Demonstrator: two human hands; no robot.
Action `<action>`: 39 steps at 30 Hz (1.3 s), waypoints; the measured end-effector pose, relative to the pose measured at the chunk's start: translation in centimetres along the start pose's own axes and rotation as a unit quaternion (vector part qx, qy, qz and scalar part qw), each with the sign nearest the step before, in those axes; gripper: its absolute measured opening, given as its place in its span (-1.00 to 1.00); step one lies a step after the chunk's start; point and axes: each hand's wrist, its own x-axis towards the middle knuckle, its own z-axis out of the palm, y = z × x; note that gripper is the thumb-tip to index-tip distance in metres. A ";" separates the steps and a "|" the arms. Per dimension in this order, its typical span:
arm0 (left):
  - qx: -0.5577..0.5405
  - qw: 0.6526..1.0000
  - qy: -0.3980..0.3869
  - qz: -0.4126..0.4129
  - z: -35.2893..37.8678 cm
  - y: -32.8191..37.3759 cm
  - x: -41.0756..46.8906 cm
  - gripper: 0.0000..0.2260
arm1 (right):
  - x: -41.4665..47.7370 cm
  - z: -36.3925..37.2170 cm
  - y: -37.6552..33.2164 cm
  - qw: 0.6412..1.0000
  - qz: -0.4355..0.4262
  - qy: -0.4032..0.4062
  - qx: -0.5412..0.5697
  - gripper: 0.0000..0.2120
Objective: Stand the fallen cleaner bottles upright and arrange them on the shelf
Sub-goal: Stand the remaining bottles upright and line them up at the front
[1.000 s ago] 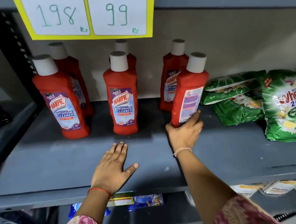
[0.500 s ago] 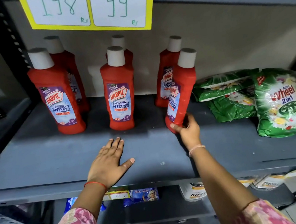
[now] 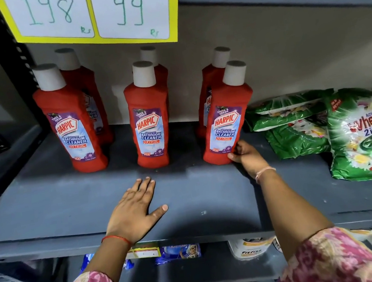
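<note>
- Front-right bottle (image 3: 226, 120) now faces label-forward on the shelf (image 3: 45, 210); a second ago its back label showed. It leans slightly right.
- My right hand (image 3: 247, 159) has slid to its lower right edge, fingers curled against the base.
- My left hand (image 3: 134, 211) unchanged: flat on the shelf, fingers spread.
- The other five bottles stand upright.

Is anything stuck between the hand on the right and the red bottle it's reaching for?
No. The right hand already touches the bottom corner of the front right red plastic Harpic cleaner bottle with a white cap, with nothing visible between them. The green detergent packets lie off to the side, apart from the bottle.
</note>
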 end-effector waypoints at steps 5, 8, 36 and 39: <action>-0.007 1.000 0.000 -0.004 0.1 -0.1 0.1 -0.33 | 0.5 -0.4 0.7 0.999 0.015 -0.037 0.036 -0.49; -0.009 1.000 0.003 -0.002 0.0 -0.2 0.3 -0.33 | 0.3 0.3 0.7 1.000 -0.007 -0.006 0.025 -0.44; 0.015 1.000 -0.024 0.012 -0.9 0.4 -0.3 -0.35 | -13.5 -0.5 2.3 0.996 -0.028 -0.040 -0.075 -0.39; -0.015 1.000 -0.021 0.015 -1.0 -0.1 -0.4 -0.37 | -14.5 -0.7 2.5 0.989 -0.049 -0.019 -0.140 -0.06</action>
